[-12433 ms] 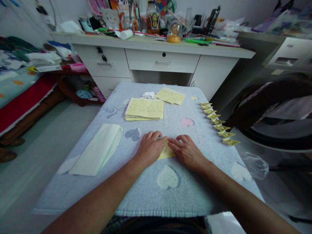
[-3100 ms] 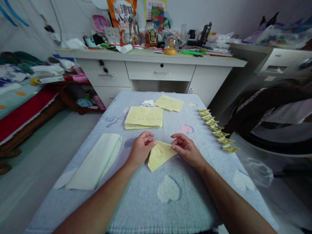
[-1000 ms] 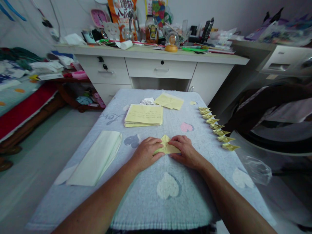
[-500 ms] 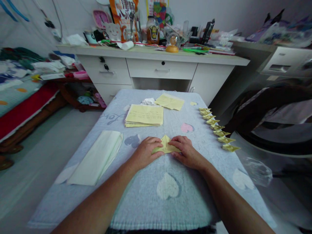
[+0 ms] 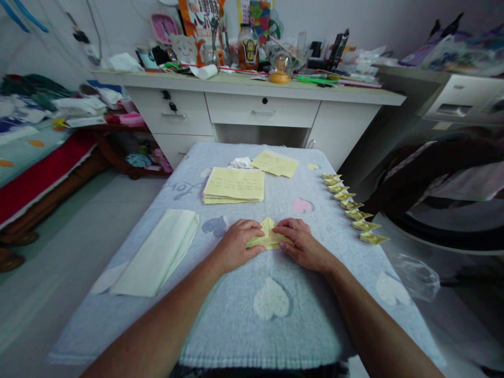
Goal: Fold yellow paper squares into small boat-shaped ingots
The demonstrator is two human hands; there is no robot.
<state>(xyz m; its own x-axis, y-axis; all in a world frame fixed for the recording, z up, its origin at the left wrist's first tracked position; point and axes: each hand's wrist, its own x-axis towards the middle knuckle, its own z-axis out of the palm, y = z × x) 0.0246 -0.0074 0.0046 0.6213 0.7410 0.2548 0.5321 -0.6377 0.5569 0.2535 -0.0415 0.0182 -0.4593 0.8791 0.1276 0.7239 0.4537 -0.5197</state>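
Note:
A partly folded sheet of yellow paper (image 5: pixel 268 237) lies on the cloth between my hands, its pointed top facing away from me. My left hand (image 5: pixel 241 242) grips its left end, thumb along the near edge and fingers over the top. At the opposite end my right hand (image 5: pixel 301 242) holds the paper the same way, fingertips near its middle. Beyond them rests a stack of yellow sheets (image 5: pixel 234 184) with writing on the top one. Several folded yellow paper boats (image 5: pixel 356 215) stand in a row along the right edge.
A blue cloth with hearts (image 5: pixel 315 315) covers the table. Folded pale paper (image 5: pixel 157 254) lies at the left. More yellow sheets (image 5: pixel 275 163) and a crumpled white tissue (image 5: pixel 240 163) lie at the back. Beyond stands a cluttered white desk (image 5: pixel 263 100); a washing machine (image 5: pixel 452 110) is at right.
The near edge of the yellow paper now shows a small point below its middle. My right thumb has shifted slightly; both hands stay on the paper. The whole view has moved very slightly.

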